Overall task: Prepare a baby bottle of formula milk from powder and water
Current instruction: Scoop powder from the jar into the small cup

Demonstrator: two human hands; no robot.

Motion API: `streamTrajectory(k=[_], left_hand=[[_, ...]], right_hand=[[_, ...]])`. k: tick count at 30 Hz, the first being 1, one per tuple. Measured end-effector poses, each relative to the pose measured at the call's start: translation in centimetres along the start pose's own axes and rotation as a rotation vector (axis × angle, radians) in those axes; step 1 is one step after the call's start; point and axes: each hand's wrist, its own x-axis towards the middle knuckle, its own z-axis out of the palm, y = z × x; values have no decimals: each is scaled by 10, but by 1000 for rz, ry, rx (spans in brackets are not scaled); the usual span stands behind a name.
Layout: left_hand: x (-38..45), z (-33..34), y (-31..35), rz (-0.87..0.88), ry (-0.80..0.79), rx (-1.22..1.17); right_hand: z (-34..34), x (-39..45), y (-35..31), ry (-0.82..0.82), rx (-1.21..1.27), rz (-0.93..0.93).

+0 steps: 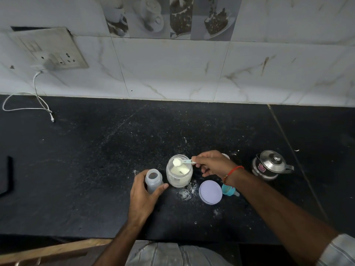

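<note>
A: How far along is the feed?

B: Midway, I'd judge. The bottle (153,181) stands uncapped on the desk (96,169), just left of the powder jar (179,173). The jar's lid (210,191) is off and lies to its right, and the teat (229,190) lies just beyond the lid, partly under the right wrist.

A: And the hands?

B: The left hand (143,196) has its grip curled round the bottle's lower half, thumb in front, steadying it. The right hand (213,164) pinches the handle of a scoop (177,162) between thumb and fingertips. The scoop is heaped with powder and sits over the jar's mouth, not yet over the bottle.

A: Is there water in the bottle?

B: Cannot tell. The wall is cloudy and the opening shows nothing clear. A steel kettle (270,165) stands well to the right with its lid on, presumably holding the water.

A: So what's left?

B: Carrying this scoop across to the bottle and tipping it in, perhaps more scoops, water if none is in yet, then fitting the teat and shaking. Powder already speckles the desk around the jar, so the narrow bottle neck looks like the place where more could spill.
</note>
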Motion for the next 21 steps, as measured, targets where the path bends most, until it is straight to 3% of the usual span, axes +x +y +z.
streamTrajectory(k=[8, 10, 12, 14, 16, 17, 19, 21], left_hand=[[-10, 1, 0, -11, -39, 10], [-15, 2, 6, -1, 42, 71], [-24, 0, 20, 165, 216, 223], [-35, -1, 41, 498, 311, 216], [-43, 11, 68, 743, 168, 74], [-46, 21, 84, 785, 32, 19], [-46, 53, 112, 704, -257, -107], [-39, 91, 127, 498, -388, -200]], right_hand=[[-35, -20, 6, 93, 254, 20], [-51, -26, 12, 151, 307, 7], [-67, -31, 20, 213, 344, -8], [-79, -33, 28, 291, 367, -17], [-89, -33, 35, 356, 367, -16], [-92, -34, 37, 379, 367, -14], [-97, -34, 39, 410, 392, -17], [-99, -36, 39, 435, 419, -29]])
